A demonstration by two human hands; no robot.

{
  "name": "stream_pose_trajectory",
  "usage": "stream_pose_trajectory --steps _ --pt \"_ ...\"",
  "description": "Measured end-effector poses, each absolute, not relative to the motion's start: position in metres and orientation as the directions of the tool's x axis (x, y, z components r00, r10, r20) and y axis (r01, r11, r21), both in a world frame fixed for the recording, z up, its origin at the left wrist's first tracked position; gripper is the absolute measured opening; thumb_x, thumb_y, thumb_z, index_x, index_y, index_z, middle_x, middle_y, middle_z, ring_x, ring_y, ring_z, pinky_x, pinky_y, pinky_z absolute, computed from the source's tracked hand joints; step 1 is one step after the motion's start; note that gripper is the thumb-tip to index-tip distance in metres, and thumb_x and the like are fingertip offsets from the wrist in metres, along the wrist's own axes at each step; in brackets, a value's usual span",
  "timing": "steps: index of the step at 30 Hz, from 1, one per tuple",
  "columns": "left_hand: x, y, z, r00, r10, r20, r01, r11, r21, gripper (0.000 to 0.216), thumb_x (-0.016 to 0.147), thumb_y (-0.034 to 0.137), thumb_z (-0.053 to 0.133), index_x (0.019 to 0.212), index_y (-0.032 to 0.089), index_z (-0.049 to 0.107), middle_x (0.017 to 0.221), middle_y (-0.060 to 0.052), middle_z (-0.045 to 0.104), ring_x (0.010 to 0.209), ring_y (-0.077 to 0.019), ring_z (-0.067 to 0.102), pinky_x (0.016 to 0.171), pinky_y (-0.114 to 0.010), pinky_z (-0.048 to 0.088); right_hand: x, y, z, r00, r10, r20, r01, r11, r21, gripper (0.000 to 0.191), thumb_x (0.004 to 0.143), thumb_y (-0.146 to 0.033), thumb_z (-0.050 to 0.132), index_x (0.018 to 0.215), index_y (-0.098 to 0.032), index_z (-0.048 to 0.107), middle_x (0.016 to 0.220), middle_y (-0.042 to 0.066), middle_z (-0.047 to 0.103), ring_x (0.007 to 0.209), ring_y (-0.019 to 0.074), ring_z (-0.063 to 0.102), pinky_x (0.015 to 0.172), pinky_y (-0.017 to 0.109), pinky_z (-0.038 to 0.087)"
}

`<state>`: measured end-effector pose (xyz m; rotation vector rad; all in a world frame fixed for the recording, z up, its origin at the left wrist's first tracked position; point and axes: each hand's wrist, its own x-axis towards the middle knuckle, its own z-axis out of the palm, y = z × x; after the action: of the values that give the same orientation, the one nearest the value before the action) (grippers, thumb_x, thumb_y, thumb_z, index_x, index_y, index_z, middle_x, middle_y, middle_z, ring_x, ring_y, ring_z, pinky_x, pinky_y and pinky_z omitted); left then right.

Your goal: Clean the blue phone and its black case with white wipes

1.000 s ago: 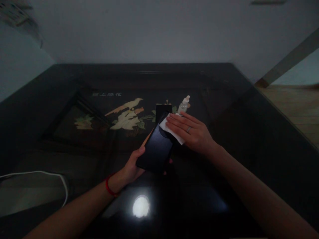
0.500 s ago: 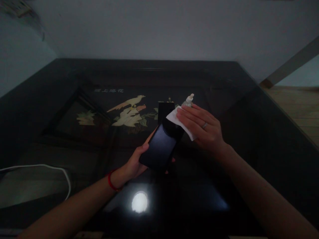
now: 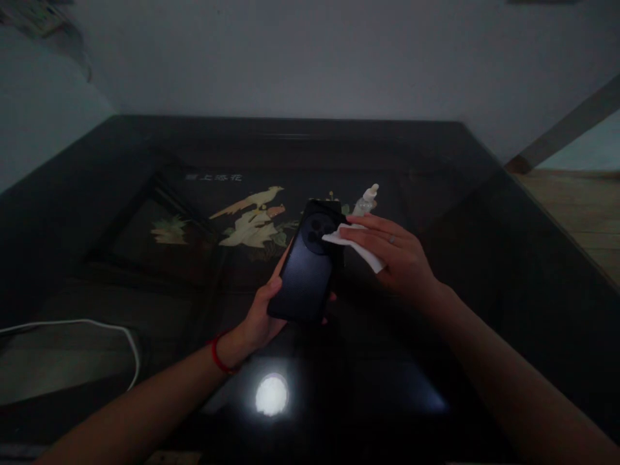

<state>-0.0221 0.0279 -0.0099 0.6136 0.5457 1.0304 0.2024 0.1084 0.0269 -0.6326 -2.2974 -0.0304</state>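
Note:
My left hand (image 3: 265, 310) is wrapped round a dark smartphone (image 3: 307, 281), its back and round camera block turned up towards me. A red band circles that wrist. In my right hand (image 3: 394, 248), which wears a ring, is a folded white wipe (image 3: 363, 250); its tip touches or hovers at the right edge of the camera block. Just beyond the right fingers stands a small clear dropper bottle (image 3: 365, 201) with a white top, its lower part hidden. Behind the phone a dark flat thing shows in part, too dim to name.
The dark glossy table (image 3: 159, 142) carries an inlaid bird picture (image 3: 252, 223) and reflects a round light. A white cable (image 3: 87, 321) curves over its left side. A pale wall (image 3: 290, 58) stands along the far edge.
The wipe and right hand have drawn back off the camera block, which now shows its lenses. The phone has turned slightly more upright and shifted left. More of the dropper bottle is visible.

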Motion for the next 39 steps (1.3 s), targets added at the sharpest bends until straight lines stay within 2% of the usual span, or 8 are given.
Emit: stream_pose_trajectory --steps 4,8,11,16,22,30,34,39 --pt "-0.022 0.028 -0.009 0.492 0.858 -0.143 -0.586 0.449 0.675 0.083 0.081 0.049 0.058 0.148 0.036 0.011 0.123 -0.01 0.06 0.094 -0.0327 0.067 0.067 -0.045 0.058 0.193 0.1 0.029 -0.457 0.494 0.74 0.503 0.829 -0.243 0.036 0.09 -0.008 0.048 0.123 -0.017 0.059 0.119 0.009 0.067 0.118 0.0188 0.058 0.101 0.038 0.049" --pt "-0.021 0.027 -0.009 0.534 0.837 -0.117 -0.553 0.45 0.701 0.083 0.081 0.05 0.056 0.149 0.033 0.012 0.122 -0.013 0.061 0.093 -0.0335 0.066 0.063 -0.042 0.057 0.182 0.094 0.019 -0.578 0.423 0.697 0.474 0.87 -0.135 0.035 0.09 -0.007 0.046 0.121 -0.015 0.059 0.123 0.012 0.064 0.121 0.0205 0.055 0.107 0.045 0.042" --pt "-0.021 0.026 -0.011 0.512 0.848 -0.134 -0.567 0.451 0.69 0.081 0.081 0.049 0.056 0.148 0.032 0.013 0.116 -0.012 0.064 0.093 -0.0347 0.067 0.065 -0.047 0.057 0.176 0.089 0.014 -0.651 0.371 0.662 0.43 0.899 -0.081 0.032 0.092 -0.009 0.045 0.12 -0.011 0.06 0.124 0.014 0.063 0.122 0.0227 0.055 0.11 0.051 0.035" --pt "-0.024 0.027 -0.012 0.467 0.871 -0.15 -0.619 0.444 0.648 0.08 0.081 0.047 0.056 0.149 0.029 0.016 0.112 -0.011 0.066 0.096 -0.0358 0.066 0.069 -0.049 0.057 0.182 0.09 0.014 -0.677 0.292 0.675 0.327 0.942 -0.079 0.031 0.09 -0.018 0.053 0.118 -0.009 0.06 0.116 0.015 0.067 0.114 0.0241 0.061 0.108 0.052 0.038" --pt "-0.022 0.026 -0.009 0.521 0.845 -0.123 -0.555 0.444 0.703 0.083 0.081 0.05 0.058 0.148 0.037 0.011 0.135 -0.014 0.051 0.095 -0.034 0.066 0.067 -0.044 0.057 0.192 0.098 0.022 -0.507 0.399 0.764 0.5 0.858 -0.116 0.04 0.088 -0.008 0.051 0.127 -0.019 0.056 0.124 0.009 0.064 0.12 0.0215 0.056 0.108 0.048 0.04" --pt "-0.021 0.026 -0.004 0.513 0.843 -0.161 -0.537 0.462 0.706 0.089 0.078 0.05 0.062 0.149 0.033 0.012 0.119 -0.013 0.062 0.093 -0.0335 0.067 0.067 -0.044 0.057 0.185 0.095 0.021 -0.683 0.247 0.688 0.395 0.917 0.063 0.027 0.093 -0.009 0.045 0.114 -0.012 0.062 0.121 0.012 0.065 0.123 0.024 0.053 0.11 0.052 0.037" --pt "-0.022 0.026 -0.007 0.505 0.845 -0.177 -0.57 0.48 0.667 0.091 0.077 0.051 0.062 0.149 0.036 0.008 0.127 -0.013 0.058 0.097 -0.0356 0.066 0.068 -0.047 0.056 0.193 0.099 0.021 -0.702 0.226 0.675 0.328 0.944 0.025 0.027 0.093 -0.014 0.049 0.116 -0.014 0.062 0.118 0.01 0.067 0.119 0.0215 0.057 0.106 0.048 0.043" --pt "-0.021 0.025 -0.007 0.542 0.828 -0.145 -0.545 0.478 0.689 0.086 0.079 0.051 0.061 0.148 0.038 0.011 0.133 -0.014 0.055 0.096 -0.0335 0.066 0.068 -0.044 0.057 0.195 0.099 0.024 -0.512 0.348 0.786 0.459 0.884 -0.092 0.036 0.089 -0.013 0.053 0.124 -0.015 0.058 0.123 0.012 0.064 0.121 0.0234 0.056 0.106 0.047 0.043"
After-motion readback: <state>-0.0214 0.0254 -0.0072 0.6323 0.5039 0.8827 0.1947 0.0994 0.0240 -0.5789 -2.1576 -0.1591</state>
